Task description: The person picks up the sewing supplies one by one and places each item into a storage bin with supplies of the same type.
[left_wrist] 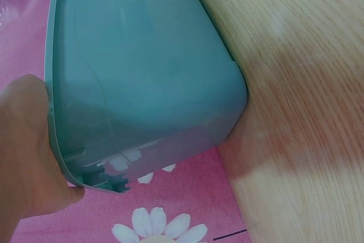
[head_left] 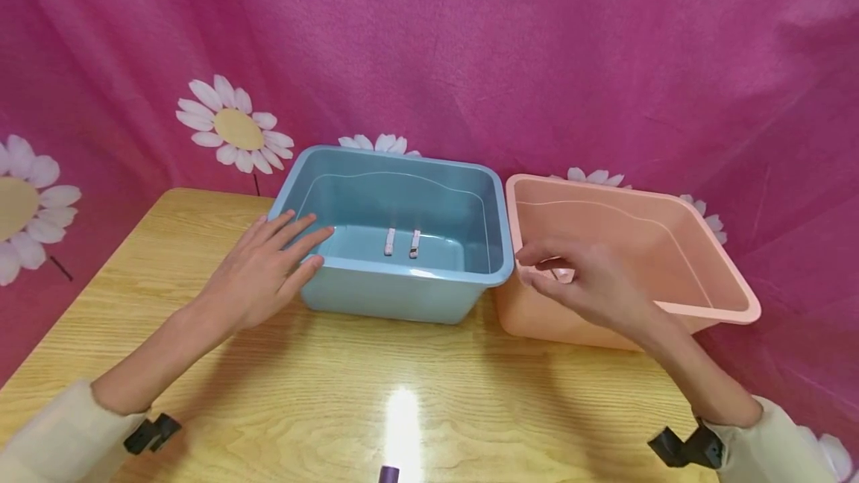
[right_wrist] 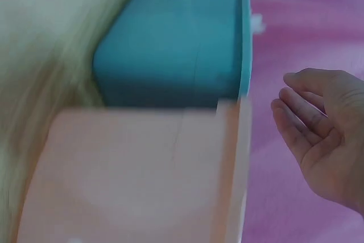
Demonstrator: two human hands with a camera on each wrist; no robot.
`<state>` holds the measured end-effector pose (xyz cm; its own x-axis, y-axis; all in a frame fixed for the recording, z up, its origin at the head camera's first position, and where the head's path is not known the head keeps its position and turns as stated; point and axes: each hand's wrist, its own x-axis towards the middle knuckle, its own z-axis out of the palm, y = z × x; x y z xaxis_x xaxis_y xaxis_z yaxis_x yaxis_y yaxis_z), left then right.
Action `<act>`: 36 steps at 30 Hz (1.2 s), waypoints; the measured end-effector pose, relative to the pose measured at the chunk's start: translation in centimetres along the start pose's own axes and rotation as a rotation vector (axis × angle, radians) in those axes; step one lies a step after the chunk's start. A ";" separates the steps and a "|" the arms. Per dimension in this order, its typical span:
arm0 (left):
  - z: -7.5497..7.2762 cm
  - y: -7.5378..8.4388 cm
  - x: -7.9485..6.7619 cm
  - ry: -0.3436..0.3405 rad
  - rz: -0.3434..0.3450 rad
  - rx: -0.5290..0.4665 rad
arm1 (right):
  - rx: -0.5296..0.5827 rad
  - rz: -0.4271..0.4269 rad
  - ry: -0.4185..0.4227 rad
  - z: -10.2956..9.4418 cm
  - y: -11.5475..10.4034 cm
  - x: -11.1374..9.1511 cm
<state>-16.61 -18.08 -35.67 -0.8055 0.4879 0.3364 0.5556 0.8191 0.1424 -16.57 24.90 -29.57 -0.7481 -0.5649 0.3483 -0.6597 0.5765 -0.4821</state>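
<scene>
A blue plastic tub [head_left: 396, 297] stands on the wooden table, with two small whitish strips lying on its floor, the left strip [head_left: 389, 241] and the right strip [head_left: 414, 244]. My left hand [head_left: 258, 278] is at the tub's front left corner, fingers spread; whether it touches the rim [left_wrist: 50, 83] I cannot tell. A peach-coloured tub [head_left: 705, 311] is just right of the blue one. Over its front left part hovers my right hand [head_left: 597, 282], fingers loosely bent and holding nothing in the right wrist view. Behind those fingers, a small whitish thing [head_left: 562, 274] is partly hidden.
A pink curtain [head_left: 436, 43] with large white daisies hangs behind both tubs. Wooden tabletop [head_left: 335, 379] stretches in front of them. The end of a purple cylinder [head_left: 388, 475] shows at the bottom edge of the head view.
</scene>
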 end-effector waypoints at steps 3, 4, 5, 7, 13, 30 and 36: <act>0.0 0.0 0.0 0.000 0.003 0.004 | 0.021 -0.069 -0.020 1.1 -1.7 -0.4; 0.0 0.0 0.0 -0.001 0.002 0.004 | 0.027 -0.080 -0.032 1.5 -2.2 -0.6; 0.0 0.0 0.0 -0.002 0.003 0.006 | 0.034 -0.090 -0.047 1.9 -2.6 -0.8; 0.0 0.0 0.0 -0.004 0.002 0.008 | 0.077 -0.092 -0.091 2.8 -3.3 -1.1; 0.0 0.0 0.0 0.000 0.004 0.012 | 0.140 -0.098 -0.235 6.3 -4.1 -2.1; 0.0 -0.1 -0.1 -0.004 -0.002 0.007 | 0.305 -0.124 -0.490 15.7 -4.9 -4.4; 0.0 0.0 0.0 0.001 0.000 0.002 | 0.284 -0.123 -0.541 17.5 -4.6 -5.3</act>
<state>-16.57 -18.10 -35.64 -0.8052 0.4878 0.3373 0.5554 0.8196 0.1406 -8.31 14.94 -43.31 -0.4763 -0.8793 -0.0063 -0.6383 0.3506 -0.6853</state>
